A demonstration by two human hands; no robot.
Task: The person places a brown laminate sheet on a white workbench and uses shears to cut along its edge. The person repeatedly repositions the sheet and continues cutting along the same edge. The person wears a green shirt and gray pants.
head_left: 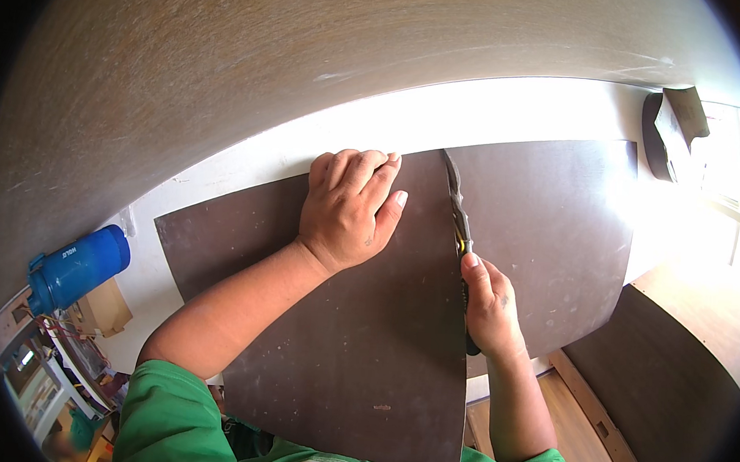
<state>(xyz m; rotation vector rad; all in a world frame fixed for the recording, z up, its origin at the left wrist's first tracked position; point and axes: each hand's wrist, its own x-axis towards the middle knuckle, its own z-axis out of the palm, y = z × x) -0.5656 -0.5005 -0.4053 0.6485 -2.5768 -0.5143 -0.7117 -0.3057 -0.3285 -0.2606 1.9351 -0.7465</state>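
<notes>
A dark brown, smooth sheet (355, 332) spreads before me, its near end against my green shirt. My left hand (353, 204) lies on it palm down, fingertips at its far edge and thumb apart. My right hand (491, 306) is closed round the handles of dark metal shears (455, 194) with a bit of yellow near the pivot. The blades lie along a line between the left part of the sheet and the right part (549, 216), their tips at the far edge. The palm hides most of the handles.
Under the sheet is a white surface (161, 256), with a tall brown panel (185, 76) curving behind it. A blue jug (80, 268) lies at the left above cluttered shelves. Folded dark offcuts (674, 131) stand far right. Below right are another dark panel (668, 351) and wooden boards (578, 430).
</notes>
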